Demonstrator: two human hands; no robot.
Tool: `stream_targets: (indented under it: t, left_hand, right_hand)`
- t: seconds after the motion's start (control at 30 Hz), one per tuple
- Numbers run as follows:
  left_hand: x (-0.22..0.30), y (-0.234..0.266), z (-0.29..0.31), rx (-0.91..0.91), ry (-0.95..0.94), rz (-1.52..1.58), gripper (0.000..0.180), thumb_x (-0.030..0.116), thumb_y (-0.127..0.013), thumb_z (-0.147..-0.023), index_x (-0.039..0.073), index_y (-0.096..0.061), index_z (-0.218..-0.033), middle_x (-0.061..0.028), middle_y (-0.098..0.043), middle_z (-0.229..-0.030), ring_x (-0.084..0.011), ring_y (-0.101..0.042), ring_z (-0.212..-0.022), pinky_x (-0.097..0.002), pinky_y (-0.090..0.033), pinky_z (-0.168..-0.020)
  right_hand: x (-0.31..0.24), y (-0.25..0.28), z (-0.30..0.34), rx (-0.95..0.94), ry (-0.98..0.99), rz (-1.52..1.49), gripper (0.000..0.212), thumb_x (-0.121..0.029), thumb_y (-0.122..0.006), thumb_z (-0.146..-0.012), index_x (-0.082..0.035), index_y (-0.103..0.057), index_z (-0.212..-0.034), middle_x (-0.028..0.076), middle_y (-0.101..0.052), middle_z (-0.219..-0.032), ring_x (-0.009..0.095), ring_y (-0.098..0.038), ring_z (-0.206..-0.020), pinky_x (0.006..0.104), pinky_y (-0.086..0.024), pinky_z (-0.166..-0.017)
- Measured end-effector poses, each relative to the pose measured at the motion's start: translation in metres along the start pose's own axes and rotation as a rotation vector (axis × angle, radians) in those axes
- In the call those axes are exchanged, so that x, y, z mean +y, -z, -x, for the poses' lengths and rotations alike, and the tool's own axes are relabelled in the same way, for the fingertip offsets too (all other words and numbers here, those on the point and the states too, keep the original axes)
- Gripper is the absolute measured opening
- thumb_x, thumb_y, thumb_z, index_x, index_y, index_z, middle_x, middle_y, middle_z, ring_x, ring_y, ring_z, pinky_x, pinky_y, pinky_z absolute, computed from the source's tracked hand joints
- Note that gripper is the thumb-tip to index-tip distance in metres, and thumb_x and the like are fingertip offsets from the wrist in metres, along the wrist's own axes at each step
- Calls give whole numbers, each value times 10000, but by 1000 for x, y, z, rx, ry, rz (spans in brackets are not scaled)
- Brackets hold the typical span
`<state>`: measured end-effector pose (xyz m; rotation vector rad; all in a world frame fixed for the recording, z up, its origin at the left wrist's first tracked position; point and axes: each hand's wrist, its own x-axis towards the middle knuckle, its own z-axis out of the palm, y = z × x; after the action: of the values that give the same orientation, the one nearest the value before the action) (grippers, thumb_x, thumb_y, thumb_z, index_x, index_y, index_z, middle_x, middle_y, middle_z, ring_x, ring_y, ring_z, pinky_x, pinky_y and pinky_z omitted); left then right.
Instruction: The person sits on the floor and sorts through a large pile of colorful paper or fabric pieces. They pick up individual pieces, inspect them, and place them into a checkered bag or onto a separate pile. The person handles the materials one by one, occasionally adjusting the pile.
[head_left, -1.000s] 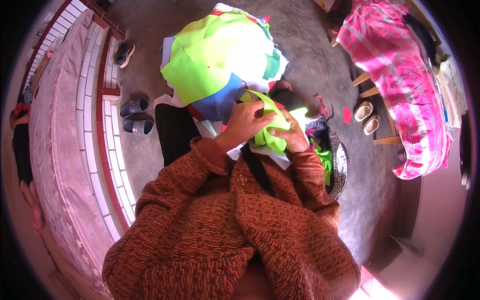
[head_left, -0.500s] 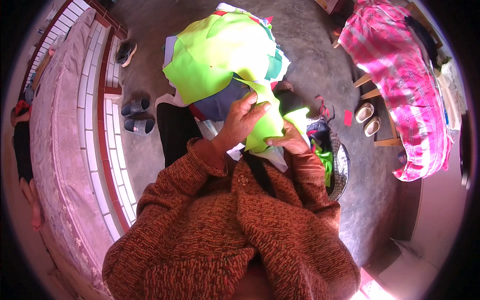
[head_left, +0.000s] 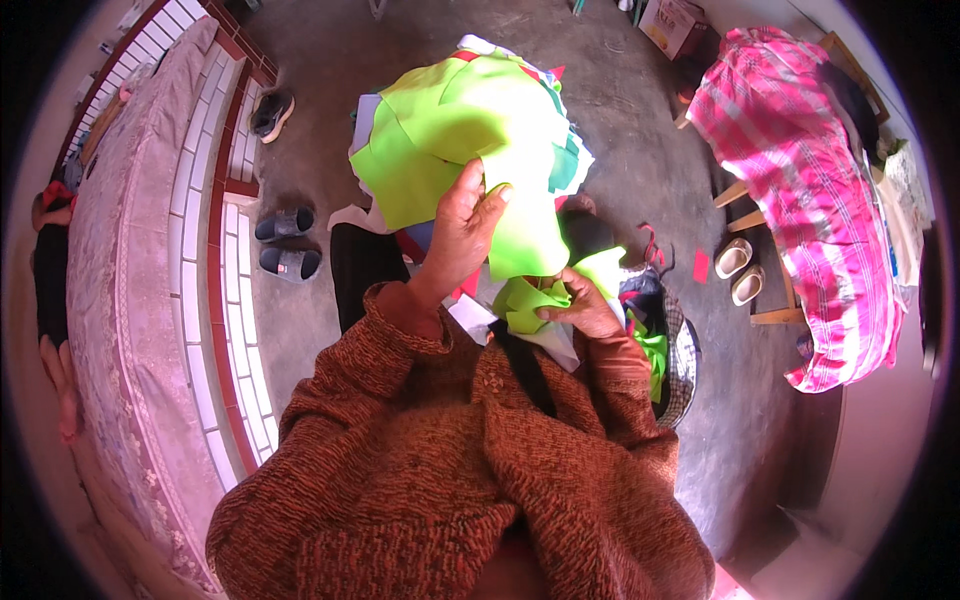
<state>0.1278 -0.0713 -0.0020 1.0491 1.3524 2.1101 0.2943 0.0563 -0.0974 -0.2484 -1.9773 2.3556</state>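
Observation:
A heap of fabric pieces, mostly bright yellow-green with some red, teal and white edges, rises in front of my knees. My left hand pinches the edge of a yellow-green fabric piece at the near side of the heap. Closer to my lap, my right hand is closed on a crumpled yellow-green cloth, with its thumb pressed on top. Pale scraps and a black strap lie below my hands, against my brown knitted coat.
Beside my right leg stands a checked-lined basket with dark and green cloth. Dark slippers and a shoe are on the floor at left, pale shoes at right. A pink plaid cloth covers wooden furniture.
My left hand has shifted to the heap's near edge and holds fabric there. The piece between my hands is now bunched in my right hand. The whole view has shifted slightly.

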Motion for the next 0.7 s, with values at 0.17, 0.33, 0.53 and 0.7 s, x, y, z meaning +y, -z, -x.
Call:
stream_targets:
  t: [0.17,0.33,0.53,0.7]
  left_hand:
    - [33,3,-45,-64,-218,-97,474,18,-465,-929,-26,-301,-1372,-78,-459,-1304,-120,-464,-1149,-271,-364,-980]
    - [53,25,-104,121,-346,-131,509,14,-478,-926,13,-292,-1399,-69,-524,-1230,-105,-508,-1071,-251,-399,-932]
    - [-4,98,-129,479,110,-299,555,-8,-536,-876,30,-320,-1385,-83,-574,-1126,-116,-546,-955,-245,-429,-849]
    - [-9,114,-131,342,89,-440,570,-31,-549,-866,73,-338,-1386,-74,-587,-1092,-100,-544,-893,-243,-453,-770]
  right_hand:
    - [-1,1,-1,-9,63,27,353,-5,-760,-677,-84,-557,-956,-25,-517,-950,122,-466,-968,260,-336,-908]
    - [-1,2,0,-12,89,36,357,12,-747,-682,-86,-535,-951,-18,-495,-977,123,-453,-982,254,-324,-912]
    - [-1,0,-3,-16,92,0,348,16,-740,-691,-96,-525,-940,-23,-492,-986,118,-442,-986,255,-332,-902]
    - [-3,-2,-4,-8,58,-54,349,17,-737,-694,-102,-522,-942,-23,-497,-1005,122,-439,-998,258,-330,-906]
